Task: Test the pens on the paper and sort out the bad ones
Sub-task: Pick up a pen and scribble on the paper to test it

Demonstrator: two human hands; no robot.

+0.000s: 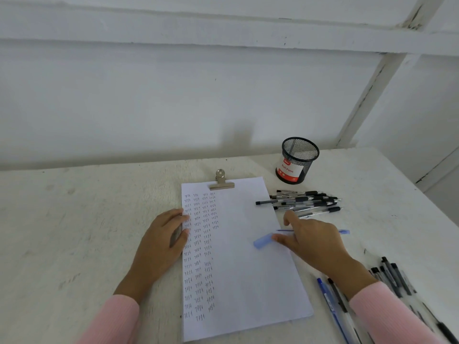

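Pen trial under way: our left hand (164, 234) lies flat, fingers straight, on the paper's (243, 264) left edge. Our right hand (310, 240) hovers at its right edge over one blue pen (345, 231) lying crosswise, one blue cap (262, 241) by the thumb — grip lost in blur. Right of the paper sit two heaps — far heap (305, 202), near heap (392, 276) — too tangled to count.

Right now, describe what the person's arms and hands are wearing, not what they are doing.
Both arms are in long, pink, ribbed knit sleeves. The left sleeve and the right sleeve each end at the wrist. The left hand and the right hand are bare, with no gloves or watch showing.
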